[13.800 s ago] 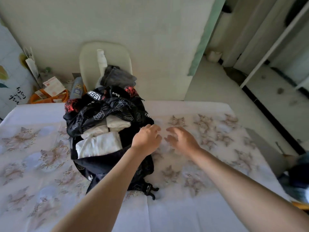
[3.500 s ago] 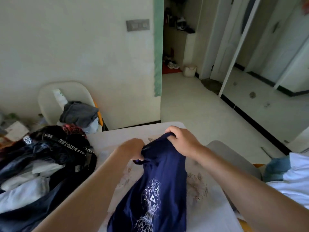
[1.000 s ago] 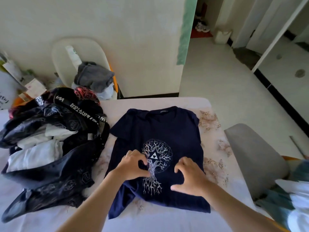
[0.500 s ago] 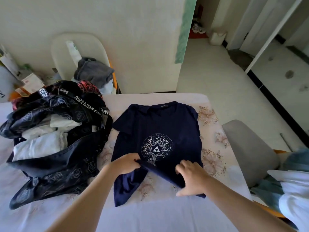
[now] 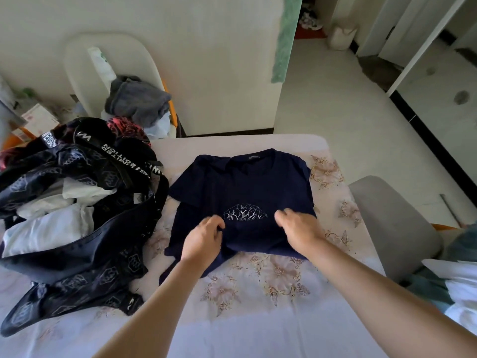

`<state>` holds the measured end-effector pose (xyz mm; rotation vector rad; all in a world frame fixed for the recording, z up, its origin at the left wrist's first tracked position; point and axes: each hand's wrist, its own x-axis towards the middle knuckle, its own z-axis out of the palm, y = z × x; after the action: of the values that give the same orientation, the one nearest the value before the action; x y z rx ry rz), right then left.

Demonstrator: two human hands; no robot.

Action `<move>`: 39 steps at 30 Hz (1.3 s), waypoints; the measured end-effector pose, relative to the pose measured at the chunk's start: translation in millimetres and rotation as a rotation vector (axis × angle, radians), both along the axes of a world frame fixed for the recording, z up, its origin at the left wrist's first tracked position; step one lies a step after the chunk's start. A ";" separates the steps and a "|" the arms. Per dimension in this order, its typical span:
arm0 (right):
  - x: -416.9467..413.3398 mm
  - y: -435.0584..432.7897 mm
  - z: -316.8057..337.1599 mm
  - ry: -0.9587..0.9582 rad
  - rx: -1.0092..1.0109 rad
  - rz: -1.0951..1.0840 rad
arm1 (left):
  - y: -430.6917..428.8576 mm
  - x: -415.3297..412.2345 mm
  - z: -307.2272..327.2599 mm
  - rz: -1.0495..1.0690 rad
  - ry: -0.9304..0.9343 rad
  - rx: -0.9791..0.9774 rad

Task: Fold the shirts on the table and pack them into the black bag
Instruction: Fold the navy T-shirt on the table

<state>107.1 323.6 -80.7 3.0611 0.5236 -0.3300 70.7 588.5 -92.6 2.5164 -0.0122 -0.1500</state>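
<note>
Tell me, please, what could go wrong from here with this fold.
1. The dark blue T-shirt with a white tree print is folded unevenly: a corner sticks out near the left hand, which pinches the folded-up hem, so the fold may bunch.
2. The open black patterned fabric bag already looks full of white folded clothes; the shirt may fit badly or push them out.

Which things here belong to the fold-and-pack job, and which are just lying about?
Job: navy shirt, black bag, white clothes inside it, left hand, right hand.
Lying about: grey garment on white chair, grey chair.
</note>
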 end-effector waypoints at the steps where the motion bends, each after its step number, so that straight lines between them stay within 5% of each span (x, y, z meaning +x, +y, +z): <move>1: -3.4 0.9 -9.3 0.050 0.039 0.064 | -0.8 -3.1 -4.9 -0.070 0.065 0.001; 6: -20.0 -8.9 -43.8 0.137 0.139 0.109 | 12.4 -11.6 -25.0 -0.333 0.261 0.317; 14: -23.5 -1.3 -56.5 0.019 0.402 -0.149 | 21.0 -10.6 -14.3 -0.092 0.152 0.009; 19: -41.8 16.7 -27.0 0.071 0.330 -0.103 | 18.9 -15.9 17.2 0.126 0.195 -0.089; 22: -64.3 50.3 -5.8 0.077 0.354 -0.012 | 11.1 -16.9 35.8 0.068 0.335 -0.256; 27: -84.2 92.4 -3.6 -0.190 0.357 -0.135 | 9.5 -28.5 69.3 -0.028 0.391 -0.324; 33: -107.5 43.1 11.3 -0.246 0.267 -0.170 | 27.2 -56.4 79.8 -0.407 0.618 0.125; 35: -122.9 21.7 20.0 -0.116 0.179 -0.157 | 23.7 -71.2 66.2 -0.449 0.795 0.189; 37: -139.2 4.8 27.3 0.176 0.041 -0.116 | 14.2 -87.3 53.7 -0.408 1.124 0.146; 39: -154.7 -4.7 34.3 0.474 0.019 -0.081 | 4.7 -95.8 45.4 -0.465 1.223 0.172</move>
<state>-47.6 319.0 -46.4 3.0182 0.4099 -1.0718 -25.2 593.2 -47.2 2.1254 -0.0888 -1.8654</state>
